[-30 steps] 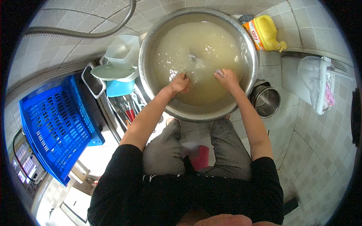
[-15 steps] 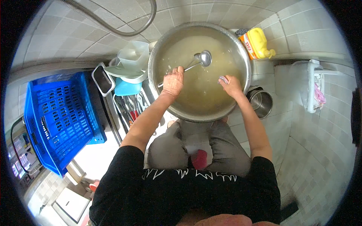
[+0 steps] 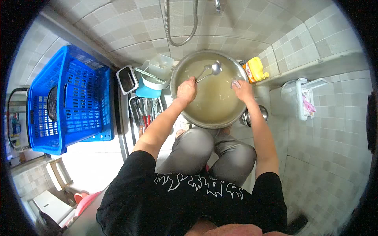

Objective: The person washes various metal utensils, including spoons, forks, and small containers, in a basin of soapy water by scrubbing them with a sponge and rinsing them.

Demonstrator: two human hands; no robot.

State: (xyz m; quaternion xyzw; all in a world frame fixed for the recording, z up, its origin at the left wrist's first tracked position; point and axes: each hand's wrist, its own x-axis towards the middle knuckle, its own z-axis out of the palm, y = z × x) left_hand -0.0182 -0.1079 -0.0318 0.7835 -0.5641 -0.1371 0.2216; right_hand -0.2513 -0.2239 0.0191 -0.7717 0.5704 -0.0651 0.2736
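A large round metal basin (image 3: 179,108) of cloudy water stands in front of my knees. Over its left side my left hand (image 3: 187,90) is closed around the handle of a metal ladle (image 3: 215,67). The ladle's bowl points up and right, above the water. A second spoon-like metal head shows right beside it, its handle running back toward the same hand. At the basin's right side my right hand (image 3: 243,91) is closed on a small greyish scouring pad (image 3: 236,84), partly hidden by the fingers.
Left of the basin are stacked plastic tubs (image 3: 161,65), a metal tray (image 3: 127,80), a rack of utensils (image 3: 145,110) and a tall blue crate (image 3: 65,104). At right stand a yellow bottle (image 3: 256,70), metal pots (image 3: 262,113) and a bagged bin (image 3: 305,100). A hose (image 3: 195,19) hangs behind.
The whole view has shifted, bringing a tap into sight at the top. Relative to the basin, both hands sit slightly farther from me. They keep their holds on the ladle and the scouring pad.
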